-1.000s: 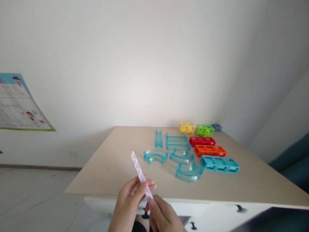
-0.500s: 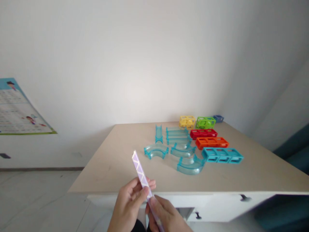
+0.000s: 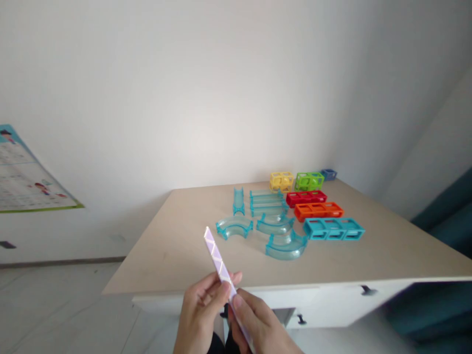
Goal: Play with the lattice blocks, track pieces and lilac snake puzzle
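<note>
A long, thin lilac strip with pale zigzag lines (image 3: 217,258) slants up and to the left in front of the table's near edge. My left hand (image 3: 201,310) pinches it around the middle, thumb on top and fingers behind. Lower down, my right hand (image 3: 262,322) grips the same strip between thumb and fingers, covering part of its bottom end. Beyond the strip's tip lie clear teal curved track pieces, the nearest being a curved piece (image 3: 234,227) on the left. Neither hand touches them.
On the wooden tabletop (image 3: 155,255) sit straight teal tracks (image 3: 267,202) and open-frame blocks: teal (image 3: 334,229), orange (image 3: 318,211), red (image 3: 306,198), green (image 3: 309,181), yellow (image 3: 281,181) and blue (image 3: 328,174). A wall stands behind; a dark teal curtain (image 3: 448,231) hangs at right.
The view has shifted slightly, so the table pieces appear a little higher and further left. Both hands keep their hold on the strip, with little change in its tilt.
</note>
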A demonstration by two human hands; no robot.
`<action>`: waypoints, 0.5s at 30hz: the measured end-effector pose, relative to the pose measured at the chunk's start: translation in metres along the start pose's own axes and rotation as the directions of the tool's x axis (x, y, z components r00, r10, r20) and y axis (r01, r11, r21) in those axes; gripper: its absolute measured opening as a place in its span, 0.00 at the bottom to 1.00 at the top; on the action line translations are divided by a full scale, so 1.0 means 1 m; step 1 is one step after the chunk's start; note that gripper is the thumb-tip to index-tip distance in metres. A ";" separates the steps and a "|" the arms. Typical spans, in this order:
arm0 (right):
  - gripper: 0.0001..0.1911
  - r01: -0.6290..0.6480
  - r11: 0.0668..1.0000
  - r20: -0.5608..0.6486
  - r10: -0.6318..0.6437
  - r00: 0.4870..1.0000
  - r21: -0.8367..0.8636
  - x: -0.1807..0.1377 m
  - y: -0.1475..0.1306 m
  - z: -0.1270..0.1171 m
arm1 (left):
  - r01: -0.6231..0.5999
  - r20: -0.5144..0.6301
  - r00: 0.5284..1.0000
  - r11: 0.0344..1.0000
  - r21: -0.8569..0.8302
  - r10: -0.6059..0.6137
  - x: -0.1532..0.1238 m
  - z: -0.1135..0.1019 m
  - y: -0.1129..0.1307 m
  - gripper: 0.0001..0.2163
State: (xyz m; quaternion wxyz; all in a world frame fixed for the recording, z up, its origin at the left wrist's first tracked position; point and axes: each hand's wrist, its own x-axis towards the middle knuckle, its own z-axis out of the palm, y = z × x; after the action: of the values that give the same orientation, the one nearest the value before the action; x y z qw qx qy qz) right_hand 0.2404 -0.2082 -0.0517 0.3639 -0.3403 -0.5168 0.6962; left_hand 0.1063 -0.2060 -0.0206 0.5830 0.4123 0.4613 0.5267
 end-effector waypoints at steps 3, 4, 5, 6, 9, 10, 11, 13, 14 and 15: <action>0.30 -0.085 0.984 0.029 0.081 0.996 0.158 0.002 0.002 0.004 | 0.008 0.016 1.000 0.999 0.036 -0.008 0.000 -0.002 0.000 0.22; 0.30 -0.101 0.974 0.031 0.096 0.995 0.202 0.002 0.002 0.005 | -0.001 0.011 1.000 0.999 0.054 0.000 0.000 -0.002 0.000 0.23; 0.30 -0.112 0.965 0.034 0.107 0.994 0.236 0.002 0.002 0.006 | -0.022 -0.001 1.000 0.997 0.076 0.023 -0.001 -0.003 0.000 0.23; 0.31 -0.122 0.960 0.037 0.117 0.992 0.254 0.002 0.001 0.007 | -0.050 -0.012 0.999 0.993 0.103 0.052 -0.002 -0.003 0.001 0.23; 0.34 -0.142 0.953 0.034 0.138 0.990 0.267 0.002 0.001 0.006 | -0.122 0.000 0.992 0.972 0.199 0.124 -0.004 -0.004 0.002 0.22; 0.34 -0.144 0.952 0.032 0.141 0.990 0.269 0.002 0.002 0.004 | -0.131 0.026 0.991 0.964 0.233 0.129 -0.004 -0.005 0.002 0.22; 0.34 -0.150 0.949 0.041 0.144 0.989 0.277 0.003 0.003 0.003 | -0.132 0.062 0.991 0.956 0.263 0.120 -0.004 -0.006 0.003 0.22; 0.34 -0.205 0.925 0.108 0.179 0.978 0.319 0.004 0.006 -0.002 | -0.144 0.129 0.986 0.941 0.305 0.109 -0.004 -0.011 0.003 0.22; 0.35 -0.256 0.903 0.170 0.209 0.963 0.345 0.005 0.007 -0.004 | -0.160 0.160 0.981 0.935 0.316 0.114 -0.004 -0.015 0.003 0.22; 0.35 -0.313 0.878 0.237 0.238 0.942 0.363 0.005 0.009 -0.006 | -0.183 0.189 0.974 0.927 0.326 0.126 -0.003 -0.020 0.003 0.22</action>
State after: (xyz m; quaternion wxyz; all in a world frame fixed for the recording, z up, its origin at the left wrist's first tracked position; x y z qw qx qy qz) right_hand 0.2414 -0.2025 -0.0621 0.2723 -0.2638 -0.3432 0.8594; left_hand 0.0859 -0.2090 -0.0222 0.4953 0.5844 0.4618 0.4471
